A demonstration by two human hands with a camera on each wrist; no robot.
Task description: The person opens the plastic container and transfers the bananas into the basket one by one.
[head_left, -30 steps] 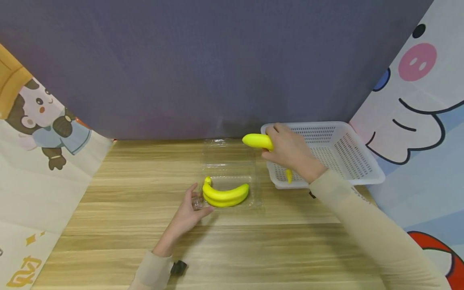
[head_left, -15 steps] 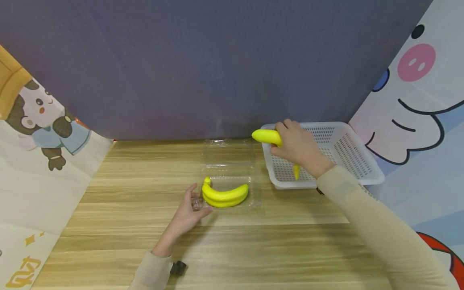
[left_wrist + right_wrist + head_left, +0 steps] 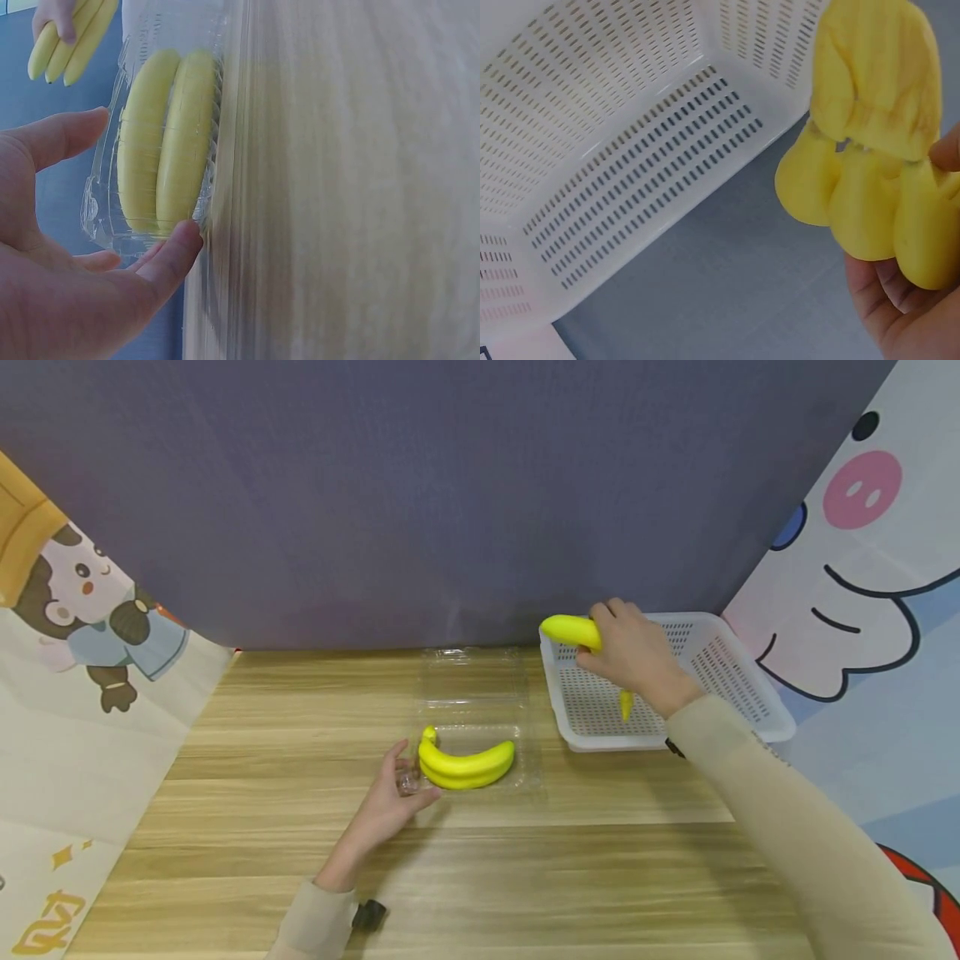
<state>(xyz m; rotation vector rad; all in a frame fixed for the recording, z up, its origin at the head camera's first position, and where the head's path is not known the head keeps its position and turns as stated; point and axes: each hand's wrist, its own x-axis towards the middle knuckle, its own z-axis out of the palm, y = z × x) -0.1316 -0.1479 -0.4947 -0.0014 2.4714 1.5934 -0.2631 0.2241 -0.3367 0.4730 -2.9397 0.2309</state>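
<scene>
In the head view my right hand (image 3: 637,656) grips a bunch of yellow bananas (image 3: 570,631) over the left part of a white basket. A yellow end of that bunch shows below the hand. The right wrist view shows the joined stalk end (image 3: 877,82) and three bananas side by side. My left hand (image 3: 386,797) holds the left end of an open clear plastic clamshell box (image 3: 528,768), thumb at its front edge. Two bananas (image 3: 468,768) joined at the stalk lie inside, seen through the wall in the left wrist view.
The white perforated basket (image 3: 772,727) stands on the wooden table (image 3: 480,868), right of the box. The box's raised lid (image 3: 472,677) leans back close to the dark panel (image 3: 450,510) behind. Walls printed with cartoons flank the table left and right.
My right hand has moved right and slightly back with the bananas, farther over the basket. The left hand, the box and the bananas in it have stayed in place.
</scene>
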